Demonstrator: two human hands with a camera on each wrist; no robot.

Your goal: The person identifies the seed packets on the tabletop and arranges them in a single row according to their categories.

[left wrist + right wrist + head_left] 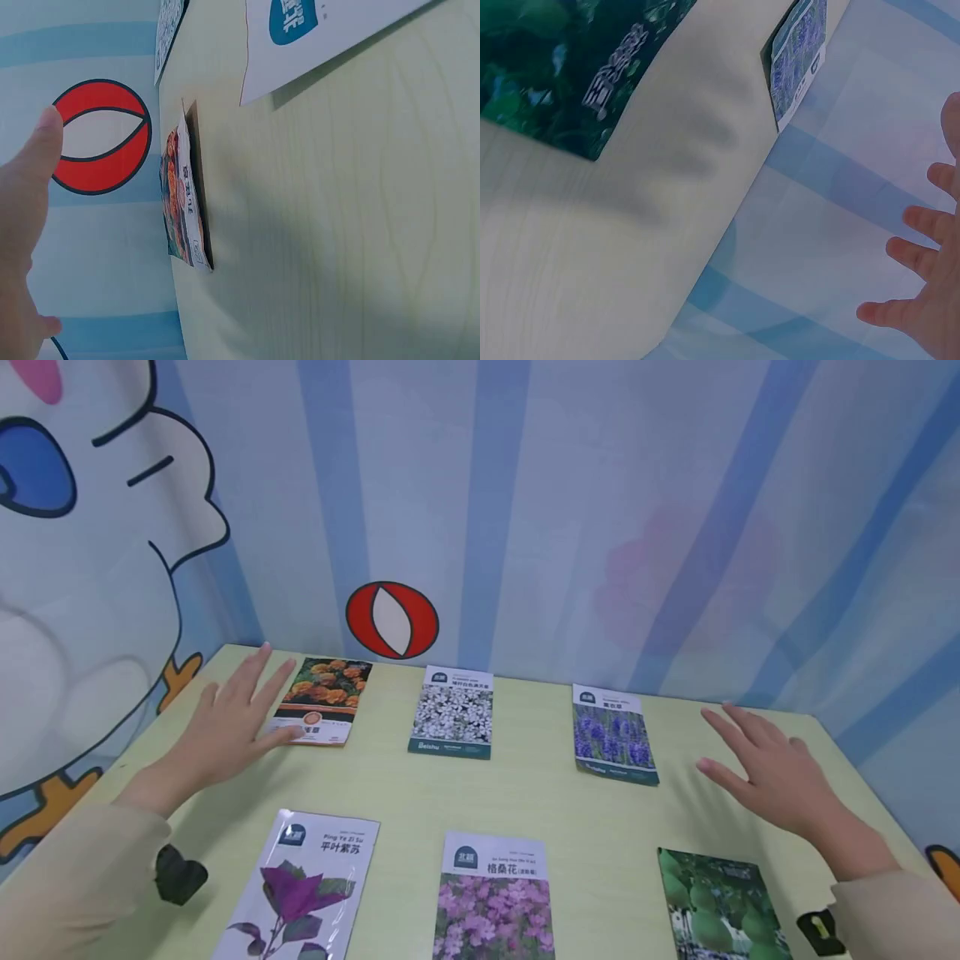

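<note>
My left hand (228, 722) hovers with spread fingers over the left side of the table, overlapping the edge of an orange-flower seed packet (322, 702) in the head view. In the left wrist view that packet (182, 199) lies apart from the hand (22, 232). Over the right side, my right hand (776, 772) is raised, fingers apart, holding nothing. Nearest to it are a purple lavender seed packet (613, 735) and a green gourd seed packet (720, 906). A white-flower seed packet (452, 712) lies at the back middle.
In the front row are a purple-leaf seed packet (300, 885) and a pink-flower seed packet (493, 897). The pale yellow table (525, 793) meets a blue striped backdrop (562, 527) along its back edge. Cartoon drawings cover the backdrop at left.
</note>
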